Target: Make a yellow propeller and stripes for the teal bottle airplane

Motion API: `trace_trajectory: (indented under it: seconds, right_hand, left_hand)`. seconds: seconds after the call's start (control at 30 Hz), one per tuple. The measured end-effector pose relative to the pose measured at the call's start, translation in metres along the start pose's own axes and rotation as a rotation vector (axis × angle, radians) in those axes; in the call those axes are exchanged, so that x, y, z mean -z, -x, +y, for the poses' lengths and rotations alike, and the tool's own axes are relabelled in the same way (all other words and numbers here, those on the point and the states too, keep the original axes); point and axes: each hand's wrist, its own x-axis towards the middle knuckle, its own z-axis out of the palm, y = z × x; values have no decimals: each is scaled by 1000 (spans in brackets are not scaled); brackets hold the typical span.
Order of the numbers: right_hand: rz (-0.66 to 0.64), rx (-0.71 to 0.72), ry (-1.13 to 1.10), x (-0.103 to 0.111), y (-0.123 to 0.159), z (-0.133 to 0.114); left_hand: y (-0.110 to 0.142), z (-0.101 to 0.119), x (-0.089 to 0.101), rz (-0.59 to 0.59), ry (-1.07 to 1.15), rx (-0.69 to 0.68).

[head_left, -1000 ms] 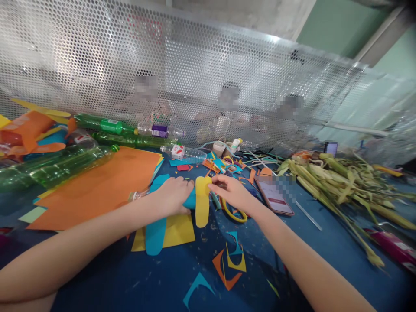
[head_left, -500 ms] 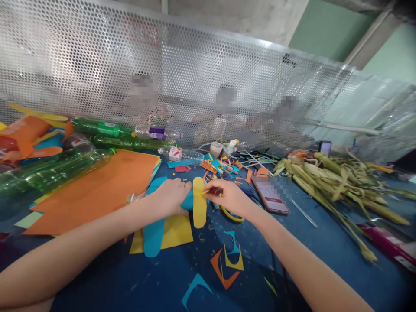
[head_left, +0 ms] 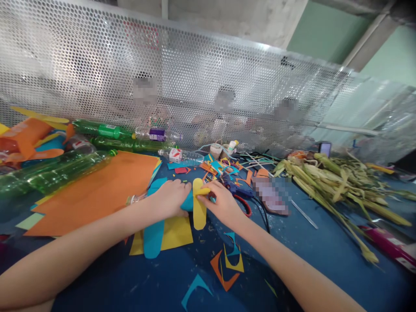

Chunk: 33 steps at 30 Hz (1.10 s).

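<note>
Since half a second ago, our right hand (head_left: pixel 217 198) has turned a little, and the small yellow piece (head_left: pixel 203 191) in its grip now shows more plainly, pointing left over the yellow strip (head_left: pixel 199 219). Thumb and fingers are pinched together on that piece; whether it is fixed to the strip, we cannot tell.

Our left hand (head_left: pixel 173 196) is clamped over the blue body (head_left: pixel 187 202), centre of frame, the strip at its right end. On the left, a blue wing (head_left: pixel 153 240) runs down from under the hand, over a yellow sheet (head_left: pixel 179 234). Left of the wing, a clear bottle neck with a pale cap (head_left: pixel 131 199) pokes out.

Right of centre we note a blue tool (head_left: pixel 241 190), partly hidden by our right hand, and a phone (head_left: pixel 272 198). Lower centre: cut scraps (head_left: pixel 227 282) on the blue table (head_left: pixel 130 288). Left: orange sheets (head_left: pixel 97 186) and green bottles (head_left: pixel 69 171). Right: dry husks (head_left: pixel 341 182). Across the top, a perforated screen (head_left: pixel 195 56), people blurred behind it.
</note>
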Motion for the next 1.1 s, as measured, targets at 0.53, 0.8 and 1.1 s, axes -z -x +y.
trace_trajectory:
  seconds: [0.53,0.8,1.1]
  right_hand:
    - [-19,0,-45,2,-1,1]
    - [26,-48,-31,-7,-1,2]
    - [59,-108,-49,-15,-5,-5]
  left_hand:
    - [0,4,5,-17,-22,11]
    - [0,3,3,2,-34,7]
    - [3,5,9,-10,-31,-1]
